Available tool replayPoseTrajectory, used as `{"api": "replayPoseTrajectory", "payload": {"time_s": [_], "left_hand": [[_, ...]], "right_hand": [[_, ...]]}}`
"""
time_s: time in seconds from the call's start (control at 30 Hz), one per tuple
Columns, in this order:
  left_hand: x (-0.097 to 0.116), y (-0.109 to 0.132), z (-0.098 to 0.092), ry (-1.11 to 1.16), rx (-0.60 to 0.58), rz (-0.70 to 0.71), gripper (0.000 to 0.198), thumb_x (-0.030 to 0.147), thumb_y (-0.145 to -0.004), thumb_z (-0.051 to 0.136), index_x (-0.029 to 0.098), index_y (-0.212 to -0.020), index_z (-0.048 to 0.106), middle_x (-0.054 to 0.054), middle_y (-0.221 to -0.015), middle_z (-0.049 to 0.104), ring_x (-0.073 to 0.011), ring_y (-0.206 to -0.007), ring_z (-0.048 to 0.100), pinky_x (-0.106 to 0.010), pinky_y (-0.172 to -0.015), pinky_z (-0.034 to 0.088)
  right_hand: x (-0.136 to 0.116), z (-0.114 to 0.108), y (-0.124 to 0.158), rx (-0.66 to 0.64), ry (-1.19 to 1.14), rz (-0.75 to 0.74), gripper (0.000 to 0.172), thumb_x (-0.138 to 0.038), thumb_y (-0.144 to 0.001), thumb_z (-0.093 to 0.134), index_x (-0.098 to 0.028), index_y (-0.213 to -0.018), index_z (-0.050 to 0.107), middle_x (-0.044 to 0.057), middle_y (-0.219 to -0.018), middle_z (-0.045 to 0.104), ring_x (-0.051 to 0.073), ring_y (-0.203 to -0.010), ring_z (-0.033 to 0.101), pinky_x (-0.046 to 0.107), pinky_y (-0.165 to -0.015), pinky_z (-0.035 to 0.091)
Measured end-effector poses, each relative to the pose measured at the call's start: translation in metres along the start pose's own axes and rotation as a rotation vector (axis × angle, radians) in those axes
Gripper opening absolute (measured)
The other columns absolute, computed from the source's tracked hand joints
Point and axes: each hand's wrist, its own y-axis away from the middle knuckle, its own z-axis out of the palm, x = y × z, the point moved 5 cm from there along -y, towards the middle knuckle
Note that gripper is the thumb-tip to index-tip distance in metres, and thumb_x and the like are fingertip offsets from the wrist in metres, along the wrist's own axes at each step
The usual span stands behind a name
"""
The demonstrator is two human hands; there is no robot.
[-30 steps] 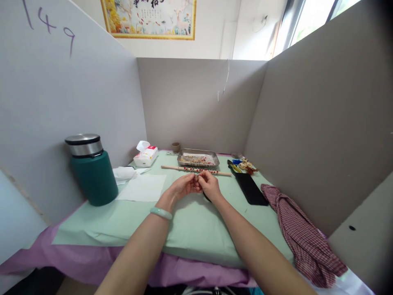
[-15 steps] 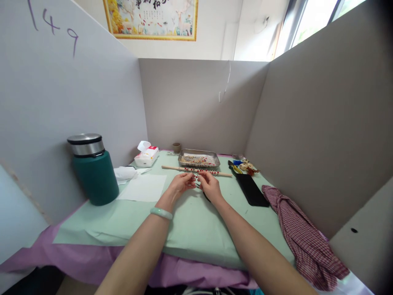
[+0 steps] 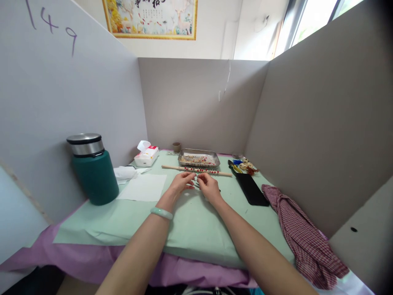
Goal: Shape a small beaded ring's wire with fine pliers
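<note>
My left hand (image 3: 183,183) has its thumb and fingertips pinched together, with a pale green bangle (image 3: 161,213) around its wrist. Close beside it, almost touching, my right hand (image 3: 209,187) is pinched too. Tiny dark red beads (image 3: 198,176) show between the fingertips; any thread or wire on them is too fine to make out. A slim dark tool (image 3: 196,185) pokes out from under my right hand, its kind mostly hidden by the palm. Just beyond both hands lies a wooden stick (image 3: 172,167) with red-beaded pieces (image 3: 201,170) along its middle.
Behind the stick stands a metal tray (image 3: 199,151) of small beads. To the left are a green flask (image 3: 95,176), tissues (image 3: 146,157) and white paper (image 3: 143,188). On the right lie a black phone-like slab (image 3: 251,190), yellow-handled pliers (image 3: 236,169) and checked cloth (image 3: 302,233). Grey panels enclose three sides.
Both hands stay nearly in place, fingers shifting slightly. The red beads between them show less now. The dark tool under my right hand has turned, its rear end now at the hand's right side.
</note>
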Motion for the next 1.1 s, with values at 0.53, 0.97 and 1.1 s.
{"api": "replayPoseTrajectory", "payload": {"time_s": [0.53, 0.97, 1.1], "left_hand": [[-0.002, 0.001, 0.0, 0.071, -0.09, -0.037, 0.027, 0.031, -0.064, 0.076, 0.011, -0.081, 0.068, -0.007, -0.081, 0.063, -0.01, -0.062, 0.056, -0.029, -0.065, 0.05], [0.006, 0.005, 0.003, 0.005, -0.034, 0.004, 0.032, 0.023, -0.06, 0.077, 0.013, -0.088, 0.067, -0.005, -0.077, 0.062, -0.0099, -0.062, 0.053, -0.024, -0.057, 0.042], [0.001, 0.0, -0.002, 0.126, -0.022, -0.002, 0.031, 0.021, -0.059, 0.078, 0.013, -0.087, 0.067, -0.003, -0.075, 0.063, -0.0083, -0.059, 0.053, -0.024, -0.057, 0.042]], "right_hand": [[-0.003, 0.0, -0.001, -0.013, -0.161, 0.025, 0.024, -0.039, -0.077, 0.055, -0.019, -0.091, 0.057, 0.003, -0.081, 0.064, 0.014, -0.061, 0.056, 0.026, -0.054, 0.048], [-0.011, -0.002, 0.001, 0.005, 0.08, -0.154, 0.018, -0.025, -0.081, 0.048, -0.019, -0.085, 0.065, 0.005, -0.086, 0.062, 0.015, -0.07, 0.056, 0.027, -0.067, 0.046], [-0.012, -0.003, 0.001, 0.008, 0.102, -0.129, 0.02, -0.033, -0.083, 0.05, -0.019, -0.091, 0.063, 0.005, -0.09, 0.062, 0.014, -0.065, 0.055, 0.027, -0.067, 0.046]]}}
